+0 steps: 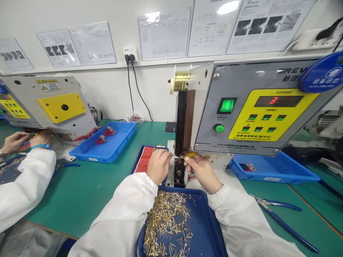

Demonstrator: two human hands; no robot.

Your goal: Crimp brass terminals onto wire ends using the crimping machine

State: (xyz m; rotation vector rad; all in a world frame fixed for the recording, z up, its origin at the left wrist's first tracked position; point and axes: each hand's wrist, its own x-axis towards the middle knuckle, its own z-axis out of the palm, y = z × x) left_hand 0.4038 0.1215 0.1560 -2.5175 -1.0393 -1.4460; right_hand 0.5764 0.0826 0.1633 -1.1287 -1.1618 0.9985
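Left hand [159,166]: closed in a fingertip pinch, held item too small to identify. Right hand [202,171]: gripping a yellow-tipped lead [190,155] at the die of the terminal crimping machine [254,114]. Below both hands: loose brass pins [166,221] in a blue tray [206,217].

Left hand [158,166] and right hand [203,172] close together, fingers [189,159] pinched

red digit 3 on the machine's display [278,101]
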